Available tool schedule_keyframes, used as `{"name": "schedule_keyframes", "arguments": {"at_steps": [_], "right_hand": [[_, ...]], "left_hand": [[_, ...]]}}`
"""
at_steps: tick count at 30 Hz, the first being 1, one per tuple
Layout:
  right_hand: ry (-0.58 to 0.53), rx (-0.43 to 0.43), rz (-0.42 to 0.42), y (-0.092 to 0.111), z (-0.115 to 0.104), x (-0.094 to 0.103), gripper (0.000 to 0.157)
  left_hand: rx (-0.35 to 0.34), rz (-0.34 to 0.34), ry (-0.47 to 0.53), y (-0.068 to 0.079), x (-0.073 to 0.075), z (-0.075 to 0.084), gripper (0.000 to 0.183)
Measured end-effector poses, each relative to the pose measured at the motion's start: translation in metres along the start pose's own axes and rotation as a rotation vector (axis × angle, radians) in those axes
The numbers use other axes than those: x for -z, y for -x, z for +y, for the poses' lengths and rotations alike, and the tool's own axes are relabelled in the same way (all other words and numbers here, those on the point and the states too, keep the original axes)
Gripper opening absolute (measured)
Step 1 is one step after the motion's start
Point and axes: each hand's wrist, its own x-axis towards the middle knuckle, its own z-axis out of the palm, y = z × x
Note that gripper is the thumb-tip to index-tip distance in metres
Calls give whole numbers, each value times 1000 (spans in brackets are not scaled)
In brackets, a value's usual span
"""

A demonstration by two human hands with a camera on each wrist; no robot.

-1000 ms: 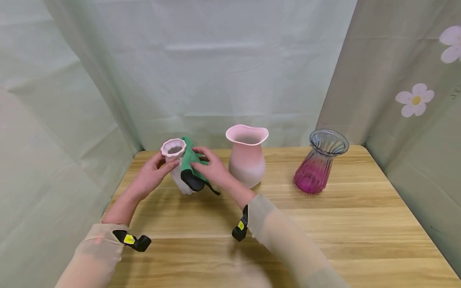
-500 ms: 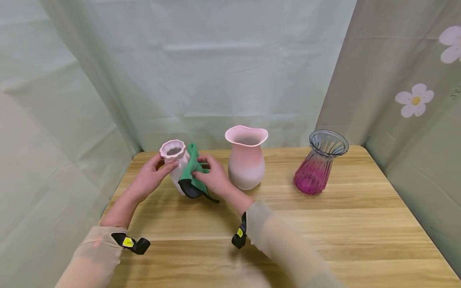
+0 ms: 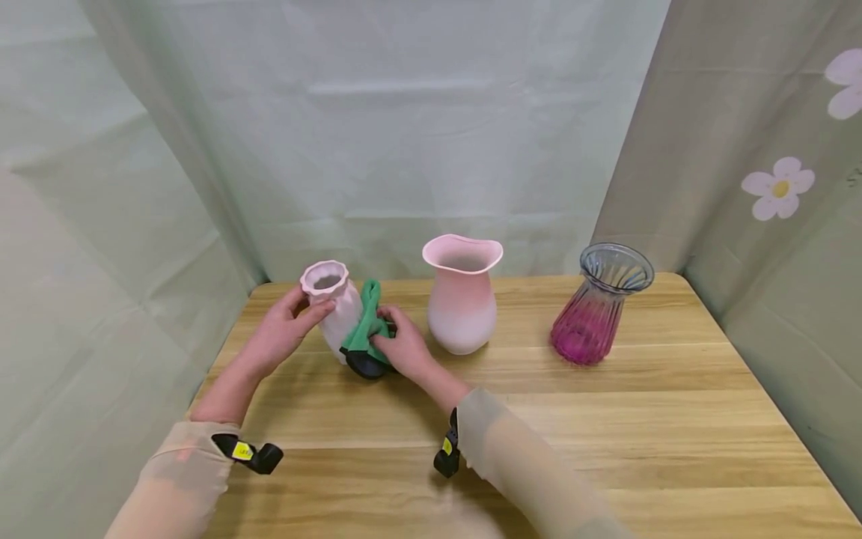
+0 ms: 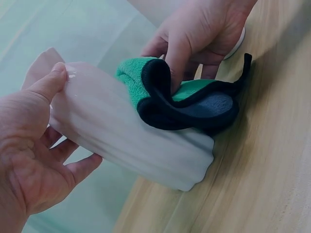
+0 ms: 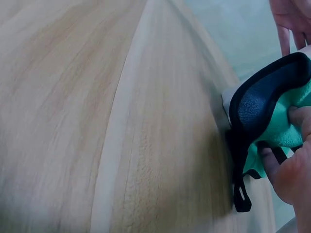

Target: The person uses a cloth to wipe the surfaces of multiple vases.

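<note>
A pale pinkish-white vase (image 3: 339, 320) with a scalloped rim is at the left of the table. My left hand (image 3: 277, 331) grips it just below the rim, thumb on the near side, as the left wrist view shows. A green cloth (image 3: 367, 323) with black edging and a dark grey underside lies against the vase's right side. My right hand (image 3: 406, 348) pinches this cloth, pressing it low on the vase's body. The left wrist view shows the cloth (image 4: 131, 80) bunched and folded on the vase's fluted wall (image 4: 112, 121). Part of the vase is hidden behind it.
A pink-to-white vase (image 3: 462, 299) with a wavy rim stands just right of my right hand. Farther right is a ribbed glass vase (image 3: 592, 314), clear above and magenta below. Pale curtains (image 3: 438, 135) hang behind the wooden table (image 3: 606, 442).
My right hand and the cloth have slid down the vase's right side and slightly toward me. The cloth has bunched up more. My left hand keeps its grip, nearly still.
</note>
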Motion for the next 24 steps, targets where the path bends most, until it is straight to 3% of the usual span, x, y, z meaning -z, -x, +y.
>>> {"name": "schedule_keyframes", "arguments": {"at_steps": [8,12,19,24], "right_hand": [[-83,-54,50,-3,-5,-2,21],[-125,-66,59,-7,-16,2,19],[-185,22,33,-18,-49,15,25],[-147,73,-18,-22,-68,24,36]], "left_hand": [[13,4,-16,1,0,-2,70],[10,1,-14,1,0,-2,70],[5,-13,-17,0,2,-1,70],[-1,-35,13,1,3,-1,68]]}}
